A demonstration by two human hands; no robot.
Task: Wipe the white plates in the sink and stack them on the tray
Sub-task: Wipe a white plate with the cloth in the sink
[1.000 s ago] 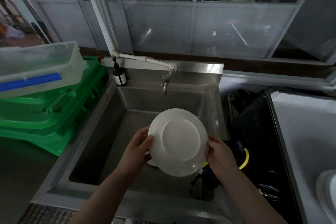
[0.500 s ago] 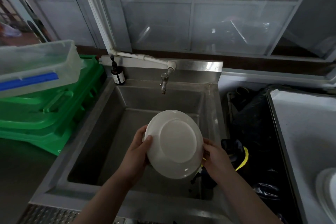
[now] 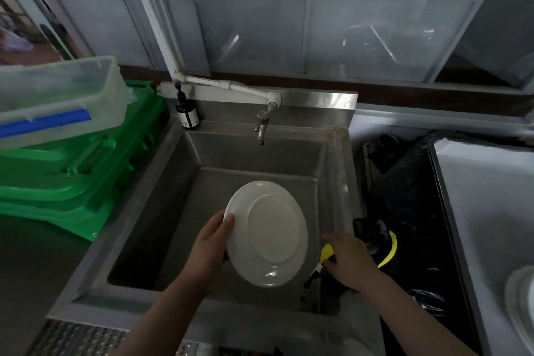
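Our left hand gripped the plate, underside up over the sink; our right hand, beside it, pinched a yellow cloth.

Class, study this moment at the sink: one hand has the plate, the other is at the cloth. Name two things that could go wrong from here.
1. The left hand alone grips the white plate by its rim, tilted over the steel sink; it could slip and chip.
2. The right hand is on the yellow and black cloth at the sink's right edge; tugged carelessly, it might fall outside.
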